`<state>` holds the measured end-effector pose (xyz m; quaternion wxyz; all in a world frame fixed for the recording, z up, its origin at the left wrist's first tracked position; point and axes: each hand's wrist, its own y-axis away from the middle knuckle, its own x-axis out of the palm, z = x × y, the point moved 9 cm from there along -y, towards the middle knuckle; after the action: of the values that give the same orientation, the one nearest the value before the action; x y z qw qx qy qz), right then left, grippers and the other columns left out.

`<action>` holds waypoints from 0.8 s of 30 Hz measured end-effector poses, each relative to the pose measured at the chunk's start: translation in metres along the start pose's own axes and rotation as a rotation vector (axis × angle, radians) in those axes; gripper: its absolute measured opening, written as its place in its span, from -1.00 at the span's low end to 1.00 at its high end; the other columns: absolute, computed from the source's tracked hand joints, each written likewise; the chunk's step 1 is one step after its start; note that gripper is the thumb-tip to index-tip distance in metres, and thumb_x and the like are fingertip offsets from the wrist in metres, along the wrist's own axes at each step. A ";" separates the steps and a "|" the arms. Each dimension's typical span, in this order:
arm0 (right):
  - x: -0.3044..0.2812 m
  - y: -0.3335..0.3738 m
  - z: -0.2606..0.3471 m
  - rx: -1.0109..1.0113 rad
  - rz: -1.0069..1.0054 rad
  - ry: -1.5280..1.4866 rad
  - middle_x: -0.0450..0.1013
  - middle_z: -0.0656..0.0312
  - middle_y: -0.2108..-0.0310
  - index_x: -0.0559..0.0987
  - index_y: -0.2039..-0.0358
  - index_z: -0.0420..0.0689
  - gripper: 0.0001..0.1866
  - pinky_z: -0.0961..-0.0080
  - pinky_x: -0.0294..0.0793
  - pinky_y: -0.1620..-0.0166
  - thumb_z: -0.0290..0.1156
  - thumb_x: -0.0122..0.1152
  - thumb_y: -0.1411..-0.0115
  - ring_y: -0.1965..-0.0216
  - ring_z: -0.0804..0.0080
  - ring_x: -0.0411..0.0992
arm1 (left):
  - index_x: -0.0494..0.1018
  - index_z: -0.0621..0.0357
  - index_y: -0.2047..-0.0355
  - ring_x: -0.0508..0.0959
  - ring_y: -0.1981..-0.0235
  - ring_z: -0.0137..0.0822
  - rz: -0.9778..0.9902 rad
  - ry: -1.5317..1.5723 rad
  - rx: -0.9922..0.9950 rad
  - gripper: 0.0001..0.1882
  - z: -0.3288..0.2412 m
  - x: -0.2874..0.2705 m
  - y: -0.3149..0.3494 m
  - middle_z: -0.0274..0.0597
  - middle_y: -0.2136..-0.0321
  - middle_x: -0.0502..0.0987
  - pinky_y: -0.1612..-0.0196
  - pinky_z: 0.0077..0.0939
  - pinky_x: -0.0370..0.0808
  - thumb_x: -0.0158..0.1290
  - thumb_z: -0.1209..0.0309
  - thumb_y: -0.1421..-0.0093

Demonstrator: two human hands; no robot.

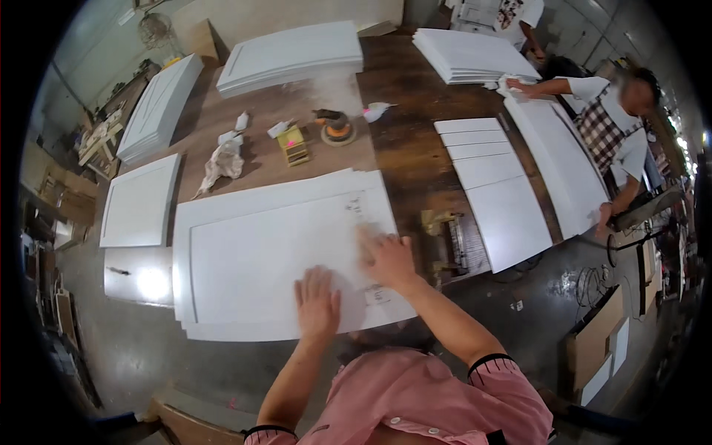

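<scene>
A white panel (252,248) with a recessed border lies in front of me, on other white sheets whose edges stick out. My left hand (317,304) rests flat on its near part, fingers together and stretched out, holding nothing. Farther right and a little higher, my right hand (389,259) is on the panel's right border, its fingers spread and smeared by motion; nothing shows in it. Dark handwritten marks (354,202) are on that border, above the right hand. Beyond the panel stands an orange and black sander (337,130).
A crumpled cloth (222,165) and a yellow box (294,150) lie past the panel. Stacks of white panels (297,53) stand at the back and left. Narrow white boards (497,182) lie to the right, where a co-worker (612,130) leans over a long white stack (560,159).
</scene>
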<state>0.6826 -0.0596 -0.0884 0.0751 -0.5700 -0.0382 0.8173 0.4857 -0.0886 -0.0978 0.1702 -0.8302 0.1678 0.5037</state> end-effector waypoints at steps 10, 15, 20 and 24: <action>-0.075 -0.019 -0.290 0.266 -0.273 0.105 0.48 0.23 -0.04 0.66 -0.02 0.21 -0.60 -0.01 0.39 -0.08 -0.24 0.35 -0.12 -0.08 0.07 0.40 | 0.46 0.13 -0.21 0.26 -0.41 0.08 -0.035 -0.061 -0.080 -0.56 -0.002 0.001 -0.004 0.02 -0.34 0.36 -0.48 0.14 0.02 0.03 0.34 -0.34; -0.089 -0.024 -0.421 0.334 -0.255 0.280 0.36 0.19 -0.19 0.64 -0.05 0.14 -0.52 -0.09 0.23 -0.28 -0.08 0.42 -0.10 -0.32 0.04 0.22 | 0.47 0.16 -0.19 0.27 -0.40 0.10 -0.044 -0.083 -0.076 -0.58 -0.005 0.004 -0.011 0.05 -0.32 0.38 -0.47 0.15 0.04 -0.01 0.37 -0.35; -0.079 -0.010 -0.410 0.252 -0.260 0.399 0.30 0.08 -0.29 0.64 0.05 0.02 -0.50 -0.31 0.01 -0.39 0.04 0.42 -0.10 -0.45 -0.08 0.05 | 0.49 0.18 -0.17 0.30 -0.38 0.16 -0.041 -0.089 -0.100 -0.60 -0.010 0.004 -0.013 0.07 -0.31 0.40 -0.46 0.14 0.06 -0.10 0.29 -0.43; -0.079 0.032 -0.367 0.267 -0.144 0.391 0.26 0.07 -0.34 0.64 0.11 -0.03 -0.50 -0.39 -0.07 -0.41 0.08 0.42 -0.10 -0.48 -0.08 0.00 | 0.49 0.19 -0.17 0.30 -0.38 0.16 -0.050 -0.102 -0.100 -0.60 -0.008 0.005 -0.011 0.08 -0.31 0.40 -0.45 0.14 0.07 -0.10 0.32 -0.42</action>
<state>1.0510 -0.1126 -0.1473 0.2139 -0.6982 0.0450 0.6817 0.4994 -0.0827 -0.0972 0.1494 -0.8148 0.1130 0.5486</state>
